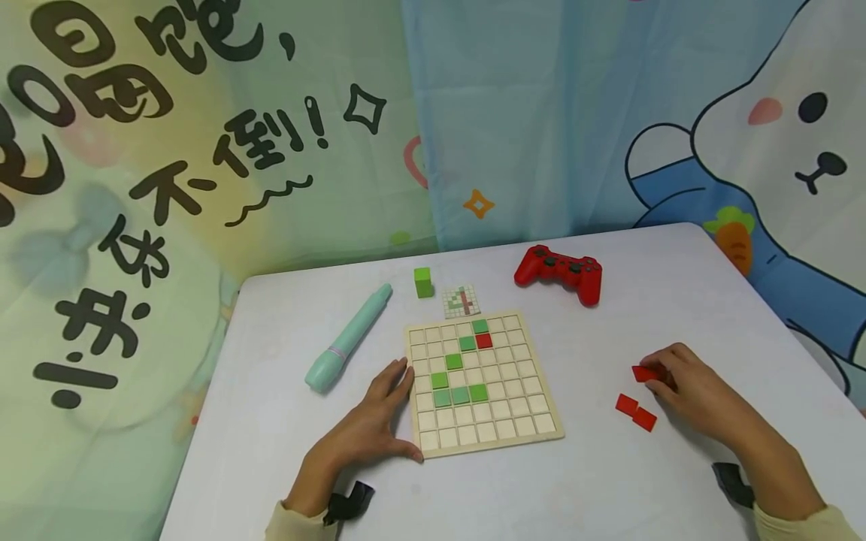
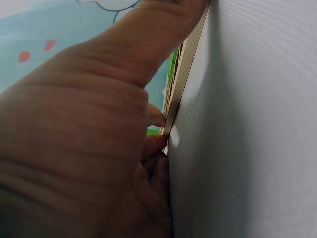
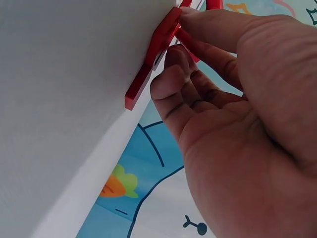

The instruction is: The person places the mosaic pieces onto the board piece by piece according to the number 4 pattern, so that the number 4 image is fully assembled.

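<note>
Red tile [image 1: 642,373] toward the right edge of the tabletop [image 1: 575,488], pinched in our right hand [image 1: 697,402] beyond two loose tiles [image 1: 627,404]. Left hand [image 1: 370,415], spread loosely, touches the left edge of the board [image 1: 494,448]. We should pinch lightly, bracing the board.

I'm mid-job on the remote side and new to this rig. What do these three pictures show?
There's no robot: these are a person's two bare hands. The wide picture comes from a camera on the head, looking forward and down. The other two come from wrist cameras, left and right, each showing its own hand close up.

On the white table lie a board bearing green tiles and one red tile, a card, a green block, a gamepad and a teal stick.

The left hand touches the board's left edge. The right hand pinches another red tile; two loose tiles lie close by.
</note>
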`<state>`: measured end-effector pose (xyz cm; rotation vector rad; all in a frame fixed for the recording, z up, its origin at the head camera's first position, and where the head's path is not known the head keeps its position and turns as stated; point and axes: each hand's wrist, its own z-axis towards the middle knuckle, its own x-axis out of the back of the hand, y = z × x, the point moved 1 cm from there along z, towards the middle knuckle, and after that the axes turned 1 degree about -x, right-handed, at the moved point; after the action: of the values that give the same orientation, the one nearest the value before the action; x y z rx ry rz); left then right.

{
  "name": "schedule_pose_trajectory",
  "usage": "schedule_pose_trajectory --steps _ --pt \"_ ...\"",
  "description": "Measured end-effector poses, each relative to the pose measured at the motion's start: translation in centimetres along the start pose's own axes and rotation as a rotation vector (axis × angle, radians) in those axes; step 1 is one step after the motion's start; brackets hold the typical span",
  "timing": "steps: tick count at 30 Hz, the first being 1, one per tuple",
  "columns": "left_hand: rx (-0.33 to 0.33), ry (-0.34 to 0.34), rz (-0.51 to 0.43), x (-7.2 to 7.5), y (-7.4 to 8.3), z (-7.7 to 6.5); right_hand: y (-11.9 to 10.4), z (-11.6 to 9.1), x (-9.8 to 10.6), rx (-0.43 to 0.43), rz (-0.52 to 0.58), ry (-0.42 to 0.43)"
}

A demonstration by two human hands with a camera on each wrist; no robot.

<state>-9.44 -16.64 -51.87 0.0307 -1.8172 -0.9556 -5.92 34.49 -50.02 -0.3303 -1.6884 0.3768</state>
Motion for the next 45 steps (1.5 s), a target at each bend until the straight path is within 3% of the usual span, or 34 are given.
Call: schedule_pose_trajectory --steps 6,12,19,29,37,41,45 --pt "0.010 -0.011 -0.002 0.0 -0.1 0.0 -0.6 -0.1 -0.2 -0.006 0.006 -0.013" --pt "0.026 -0.023 -0.018 0.1 0.1 0.0 -1.9 -0.4 -0.6 0.024 0.031 -0.101" --pt "0.028 -0.016 -0.018 0.1 0.1 -0.1 -2.9 -1.1 -1.1 -0.013 0.037 -0.166" --pt "0.010 -0.010 -0.013 0.1 0.1 -0.1 -3.9 -1.3 -1.4 0.034 0.006 -0.163" --pt "0.016 -0.010 -0.007 0.0 -0.1 -0.2 -7.6 0.8 0.2 0.243 -0.103 -0.029" --pt "0.019 -0.009 -0.002 0.1 -0.1 -0.1 -10.6 2.8 0.9 0.371 -0.112 -0.020" --pt "0.007 -0.004 0.001 0.1 -0.1 0.0 -13.5 4.9 0.2 0.481 -0.108 -0.048"
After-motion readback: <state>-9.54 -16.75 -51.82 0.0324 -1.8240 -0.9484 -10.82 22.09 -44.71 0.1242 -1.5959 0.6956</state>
